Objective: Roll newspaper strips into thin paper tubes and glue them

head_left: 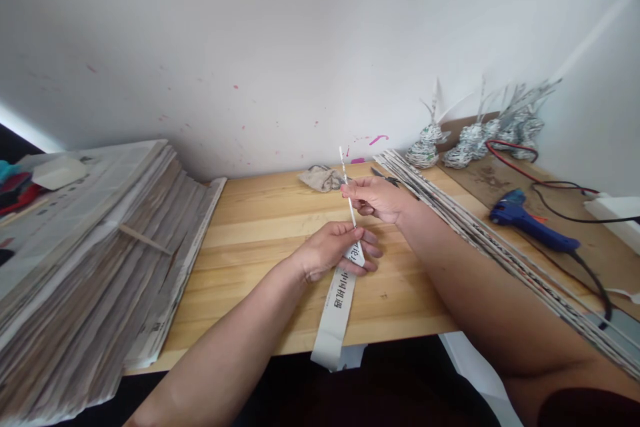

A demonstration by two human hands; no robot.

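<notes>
A strip of printed newspaper [334,310] hangs over the front edge of the wooden table, its upper end narrowing into a thin rolled paper tube that points up toward the wall. My left hand [330,250] pinches the strip between thumb and fingers, where flat paper turns into tube. Higher up, my right hand [380,198] grips the tube with thumb and fingertips. Behind the hands lies a crumpled grey-beige cloth [321,178]. Dark-handled scissors [387,177], partly hidden by my right hand, rest on the table.
At left rises a tall stack of newspapers [100,267] with small items on top. Long rolled paper sticks [450,207] run along the right. Beyond them are a blue glue gun [535,223], cables, a cardboard sheet [465,180] and several woven paper figures [424,147] by the wall.
</notes>
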